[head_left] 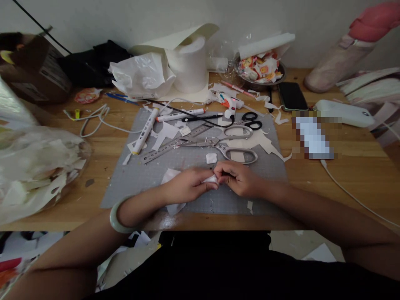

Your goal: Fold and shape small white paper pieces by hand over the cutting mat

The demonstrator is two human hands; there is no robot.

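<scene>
Nearest the camera, a black-clothed lap [215,266] fills the bottom edge, with both forearms reaching over it to the wooden bench [343,183]; the left wrist wears a pale green bangle [120,216]. The left hand [187,185] and right hand [239,178] meet over the grey cutting mat [137,175], and each grip is closed in a fingertip pinch on the same small white paper piece [211,179], held just above the mat between the 2 hands. The piece looks crumpled or folded, tiny, mostly hidden by the fingers, so its exact shape cannot be told. Judging by the scene, cutting appears largely done: white offcuts [165,133] litter the mat, another small white square [211,158] lies just beyond the hands, and a larger scrap [170,175] sits partly under the left hand. The fine shaping of the pinched piece seems still in hand. Silver scissors [231,148] lie unused beside a metal ruler [168,146], with black scissors [252,120], a white marker [145,131] and a glue gun [230,106] farther back.
</scene>
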